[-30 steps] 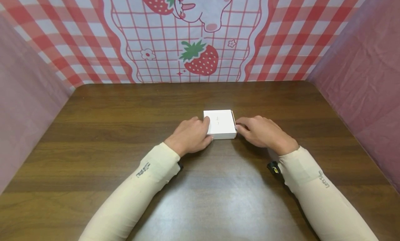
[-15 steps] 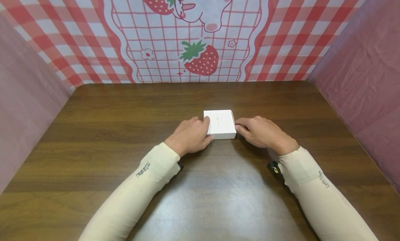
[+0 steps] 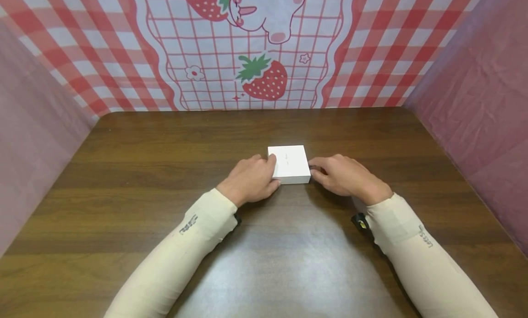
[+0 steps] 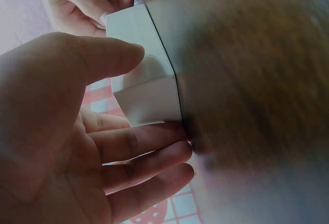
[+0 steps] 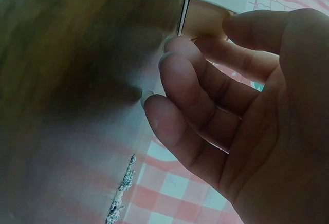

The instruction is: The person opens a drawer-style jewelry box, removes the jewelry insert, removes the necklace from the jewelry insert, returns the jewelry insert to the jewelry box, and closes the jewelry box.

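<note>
A small white box (image 3: 291,164) with faint print on top lies on the table. My left hand (image 3: 250,178) grips its left end: in the left wrist view the thumb of that left hand (image 4: 56,116) presses the near side, while the other fingers reach round the end face. At the opposite end is my right hand (image 3: 346,173), thumb and forefinger touching the box. A tan end face (image 5: 205,17) shows within the white outer edge in the right wrist view, the fingertips of the right hand (image 5: 252,116) against it. The remaining right fingers bend loosely near the tabletop.
The brown wood-grain table (image 3: 173,139) extends around the box. Behind it hangs a red-and-white checked cloth (image 3: 264,79) with strawberries. Pink cloth (image 3: 478,84) closes off both sides. A black wrist device (image 3: 360,222) sits at the right cuff.
The tan strip visible at the box's right end a second ago has slid in flush, under the right fingertips. The left hand has kept its grip; the head view shifted slightly.
</note>
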Available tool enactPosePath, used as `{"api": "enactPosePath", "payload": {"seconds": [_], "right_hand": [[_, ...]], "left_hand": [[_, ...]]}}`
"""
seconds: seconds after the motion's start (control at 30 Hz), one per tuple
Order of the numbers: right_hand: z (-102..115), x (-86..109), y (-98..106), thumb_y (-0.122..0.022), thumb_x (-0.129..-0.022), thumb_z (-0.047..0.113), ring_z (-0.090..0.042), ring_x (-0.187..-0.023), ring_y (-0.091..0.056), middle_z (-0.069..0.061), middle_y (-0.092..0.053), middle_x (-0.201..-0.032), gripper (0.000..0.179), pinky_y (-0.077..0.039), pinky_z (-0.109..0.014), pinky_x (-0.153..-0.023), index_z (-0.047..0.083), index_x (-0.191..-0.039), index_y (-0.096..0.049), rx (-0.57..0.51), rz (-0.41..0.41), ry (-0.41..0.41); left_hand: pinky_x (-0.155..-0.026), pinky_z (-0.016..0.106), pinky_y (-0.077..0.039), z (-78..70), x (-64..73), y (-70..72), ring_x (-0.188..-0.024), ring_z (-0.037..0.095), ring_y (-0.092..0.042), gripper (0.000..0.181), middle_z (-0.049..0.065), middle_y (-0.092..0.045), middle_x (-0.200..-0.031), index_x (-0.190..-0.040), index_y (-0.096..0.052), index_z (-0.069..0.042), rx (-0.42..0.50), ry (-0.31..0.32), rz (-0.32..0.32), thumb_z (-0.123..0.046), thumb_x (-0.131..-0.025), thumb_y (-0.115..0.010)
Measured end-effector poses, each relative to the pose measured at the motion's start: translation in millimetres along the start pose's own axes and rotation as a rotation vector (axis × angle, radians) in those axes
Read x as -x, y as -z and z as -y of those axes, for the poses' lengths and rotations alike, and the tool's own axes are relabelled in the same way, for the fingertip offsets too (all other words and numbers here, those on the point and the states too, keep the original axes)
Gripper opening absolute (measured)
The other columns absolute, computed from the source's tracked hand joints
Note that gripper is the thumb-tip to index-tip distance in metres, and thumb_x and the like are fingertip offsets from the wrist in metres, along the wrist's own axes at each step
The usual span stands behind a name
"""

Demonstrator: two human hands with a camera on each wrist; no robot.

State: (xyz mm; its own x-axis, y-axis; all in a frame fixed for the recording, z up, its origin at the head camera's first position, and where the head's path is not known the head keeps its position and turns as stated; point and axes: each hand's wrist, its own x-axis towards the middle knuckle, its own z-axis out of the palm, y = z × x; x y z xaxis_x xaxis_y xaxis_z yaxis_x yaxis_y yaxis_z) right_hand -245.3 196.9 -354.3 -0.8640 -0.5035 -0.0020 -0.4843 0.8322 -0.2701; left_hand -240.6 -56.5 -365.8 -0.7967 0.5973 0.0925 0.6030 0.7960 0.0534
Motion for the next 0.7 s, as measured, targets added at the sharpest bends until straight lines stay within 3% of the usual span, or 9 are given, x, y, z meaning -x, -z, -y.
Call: {"api": "enactPosePath", "payload": {"seconds": [0.47, 0.7], "right_hand": [[2.2, -3.8, -0.3, -0.061, -0.099, 0.025, -0.016, -0.078, -0.057, 0.001, -0.069, -0.1, 0.028, -0.05, -0.041, -0.077, 0.013, -0.124, -0.068, -0.005, 0.015, -0.005], [1.4, -5.7, -0.8, -0.06, -0.1, 0.026, -0.018, -0.091, -0.063, -0.004, -0.07, -0.113, 0.033, -0.051, -0.047, -0.086, 0.012, -0.129, -0.066, 0.0, 0.023, -0.013]], "left_hand": [[-0.07, 0.039, -0.054, 6.5, 1.9, -0.6, -0.086, 0.023, -0.062, 0.046, 0.007, -0.062, -0.083, -0.121, -0.053, 0.0, 0.02, -0.009, -0.006, -0.039, -0.098, -0.061], [-0.071, 0.038, -0.053, 12.4, 2.9, -0.6, -0.087, 0.022, -0.062, 0.048, 0.005, -0.063, -0.083, -0.121, -0.05, -0.002, 0.066, -0.007, -0.009, -0.034, -0.093, -0.071]]}}
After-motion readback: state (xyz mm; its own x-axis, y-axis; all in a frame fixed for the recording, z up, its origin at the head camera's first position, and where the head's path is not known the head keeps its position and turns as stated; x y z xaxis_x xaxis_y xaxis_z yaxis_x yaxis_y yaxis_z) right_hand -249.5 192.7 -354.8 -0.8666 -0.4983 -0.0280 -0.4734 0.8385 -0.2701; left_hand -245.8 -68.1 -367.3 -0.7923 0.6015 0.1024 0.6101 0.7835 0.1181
